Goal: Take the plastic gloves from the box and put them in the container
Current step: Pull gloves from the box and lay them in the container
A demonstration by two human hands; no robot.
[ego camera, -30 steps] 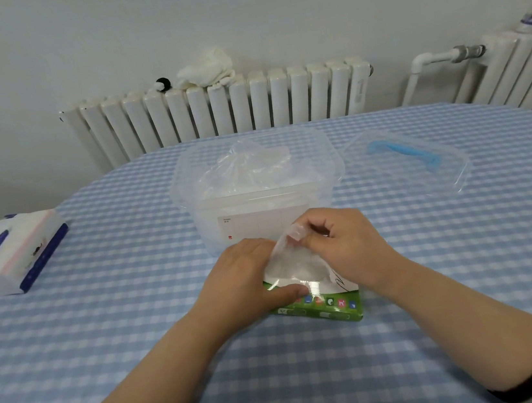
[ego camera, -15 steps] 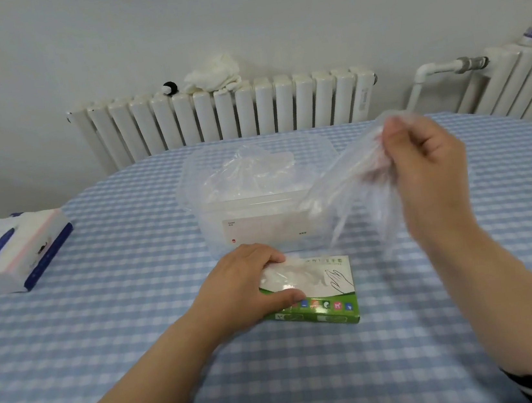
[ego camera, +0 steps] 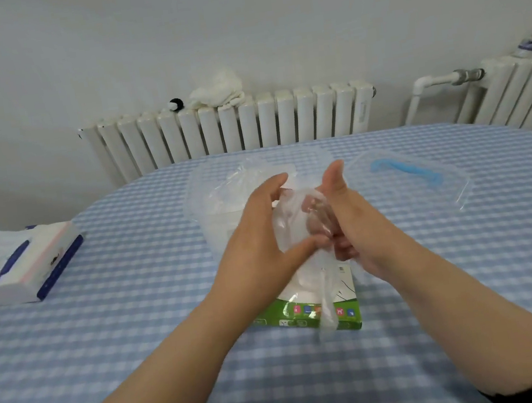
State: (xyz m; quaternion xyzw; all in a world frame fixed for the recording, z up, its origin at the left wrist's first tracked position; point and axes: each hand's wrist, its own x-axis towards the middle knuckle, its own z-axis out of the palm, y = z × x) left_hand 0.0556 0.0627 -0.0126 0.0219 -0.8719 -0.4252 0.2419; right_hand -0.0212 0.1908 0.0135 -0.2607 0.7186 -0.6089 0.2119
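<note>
1. 2 hands hold 1 plastic glove [ego camera: 297,220] at centre frame, above the green box [ego camera: 320,312] and in front of the clear container [ego camera: 211,208].
2. Left hand [ego camera: 256,239] is loosely cupped around it; right hand [ego camera: 344,218] presses it, thumb up.
3. It looks very light, thin and slippery; I would gather it into a bunch.
4. A lid [ego camera: 424,180] lies at right, tissue pack [ego camera: 19,264] at left; nothing blocks the container.

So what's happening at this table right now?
A person is moving thin plastic gloves from a green box into a clear container. Both hands, left hand and right hand, hold one clear glove between them above the box, in front of the container, which already has gloves in it. The container's lid lies off to the right.
</note>
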